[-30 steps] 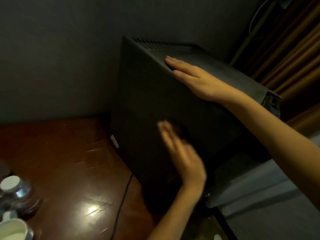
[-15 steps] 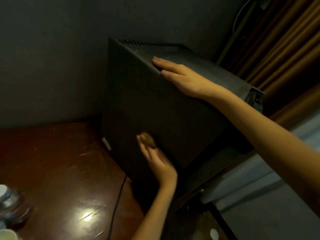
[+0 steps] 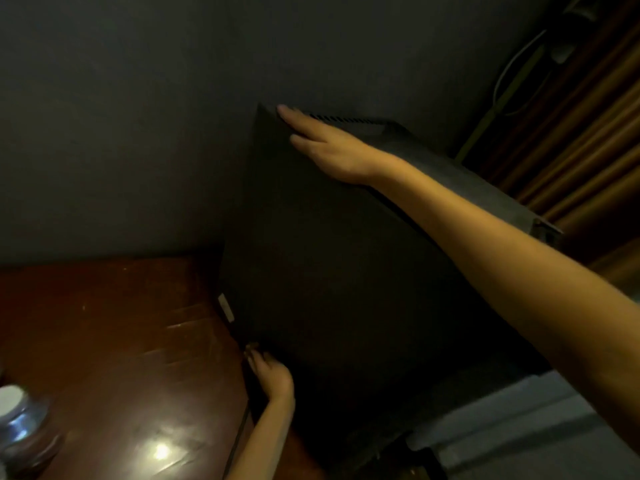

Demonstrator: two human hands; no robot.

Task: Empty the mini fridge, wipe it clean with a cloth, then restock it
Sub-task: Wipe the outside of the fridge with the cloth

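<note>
On the brown wooden surface [image 3: 121,341], pushed back against the grey wall [image 3: 138,116], stands the fridge [image 3: 346,271], dark and seen from its side, with vent slots along the rear of its top. The right hand [image 3: 332,150] lies flat on the top near the rear left corner, fingers straight and together, gripping nothing. Judging by the pose, it presses down to steady the box while the other hand works on the side panel. The left hand [image 3: 273,375] is low down, at the bottom edge of that side where the fridge meets the surface, just beside the black cord [image 3: 239,441] that runs along the surface. Its fingers point up against the panel, but the gloom hides whether they are straight or curled and whether a cloth is under them, so its hold cannot be told. This looks like the wiping step, done on the outside of the casing. A capped bottle [image 3: 15,417] stands at the far left edge, well apart from the fridge, perhaps one of the things taken out. Compared with half a second ago, the left hand has dropped from the middle of the side panel to its foot. The right hand has slid back along the top toward the corner by the vents. A small brownish thing seen then at the left fingertips is no longer plain.
</note>
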